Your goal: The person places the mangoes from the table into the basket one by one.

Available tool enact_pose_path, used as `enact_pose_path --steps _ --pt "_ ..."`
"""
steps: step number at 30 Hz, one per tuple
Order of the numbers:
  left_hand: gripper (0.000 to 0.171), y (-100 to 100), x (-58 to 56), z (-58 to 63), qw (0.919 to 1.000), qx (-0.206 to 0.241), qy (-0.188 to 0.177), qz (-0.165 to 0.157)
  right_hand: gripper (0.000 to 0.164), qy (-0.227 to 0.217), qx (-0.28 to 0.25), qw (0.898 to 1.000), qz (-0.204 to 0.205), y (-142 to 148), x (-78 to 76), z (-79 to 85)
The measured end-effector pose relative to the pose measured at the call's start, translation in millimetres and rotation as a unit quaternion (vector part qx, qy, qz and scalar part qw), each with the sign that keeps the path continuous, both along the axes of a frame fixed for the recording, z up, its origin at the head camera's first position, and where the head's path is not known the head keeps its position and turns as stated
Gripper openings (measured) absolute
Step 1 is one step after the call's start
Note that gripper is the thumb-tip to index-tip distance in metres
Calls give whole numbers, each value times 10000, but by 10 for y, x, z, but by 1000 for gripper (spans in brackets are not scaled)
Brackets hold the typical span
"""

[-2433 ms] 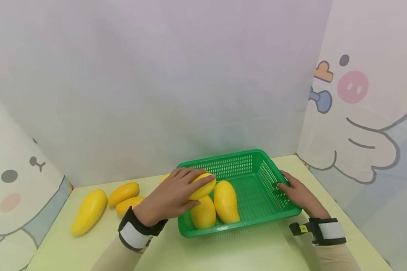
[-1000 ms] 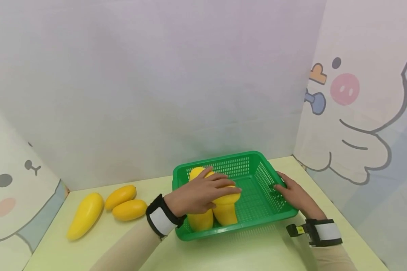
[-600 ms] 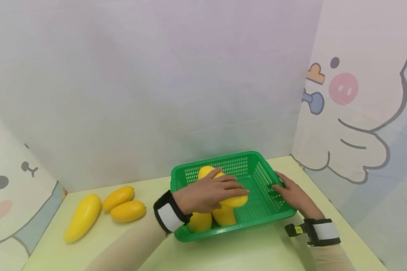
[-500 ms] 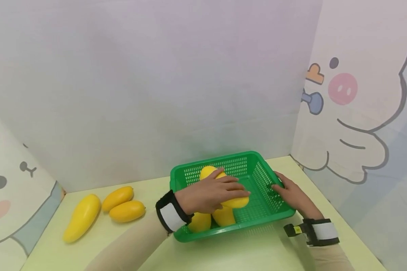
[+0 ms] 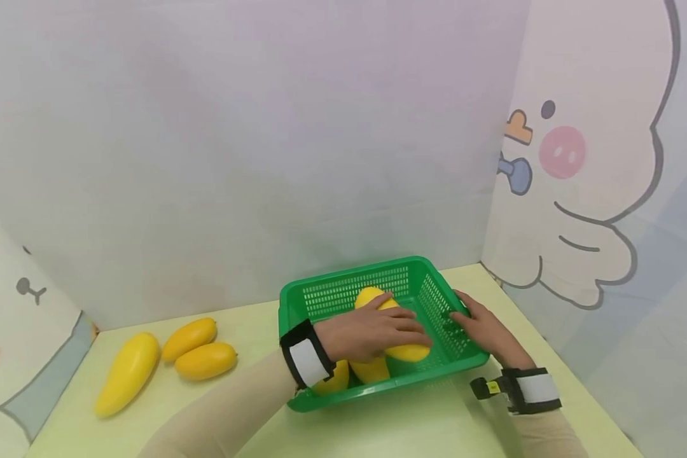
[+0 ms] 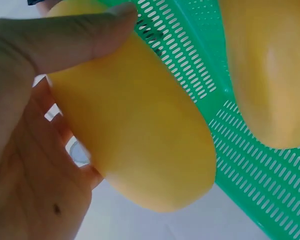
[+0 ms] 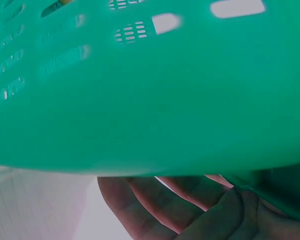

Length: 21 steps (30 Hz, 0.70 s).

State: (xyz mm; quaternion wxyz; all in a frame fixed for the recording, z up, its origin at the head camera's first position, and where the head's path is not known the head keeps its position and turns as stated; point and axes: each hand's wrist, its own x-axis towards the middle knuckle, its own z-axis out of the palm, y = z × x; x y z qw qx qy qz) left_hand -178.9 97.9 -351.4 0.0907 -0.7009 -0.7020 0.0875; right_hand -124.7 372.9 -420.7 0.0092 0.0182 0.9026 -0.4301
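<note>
My left hand (image 5: 372,332) grips a plump yellow mango (image 5: 411,353) from above, inside the green plastic basket (image 5: 349,275). In the left wrist view the thumb lies across the mango (image 6: 140,135), with fingers curled behind it. Two other mangoes, one of them partly showing (image 5: 372,371), lie at the basket's near left, half hidden by the hand and wrist. My right hand (image 5: 488,327) holds the basket's right rim, thumb over the inner side. Seen from the right wrist, its fingers (image 6: 35,55) are not shown, but the right fingers (image 7: 150,205) sit below the basket's edge.
Left of the basket, a long yellow mango (image 5: 128,374) and two smaller ones, a rear one (image 5: 189,339) and a front one (image 5: 206,361), lie on the pale yellow-green table (image 5: 252,388). A grey wall stands close behind, with cartoon-printed panels at both sides.
The left hand has carried its mango from the basket's left rim rightward into the basket, over the other two. The right hand keeps its hold. The whole scene has shifted slightly left.
</note>
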Motion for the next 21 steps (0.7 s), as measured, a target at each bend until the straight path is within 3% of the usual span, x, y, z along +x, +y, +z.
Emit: enact_pose_path --steps 8,21 --pt "64 80 -55 -113 9999 -141 -56 -64 59 51 -22 10000 7 -3 -10 18" --pt "56 175 -25 -225 9981 -486 358 -107 59 -73 -16 9999 -70 -21 -4 12"
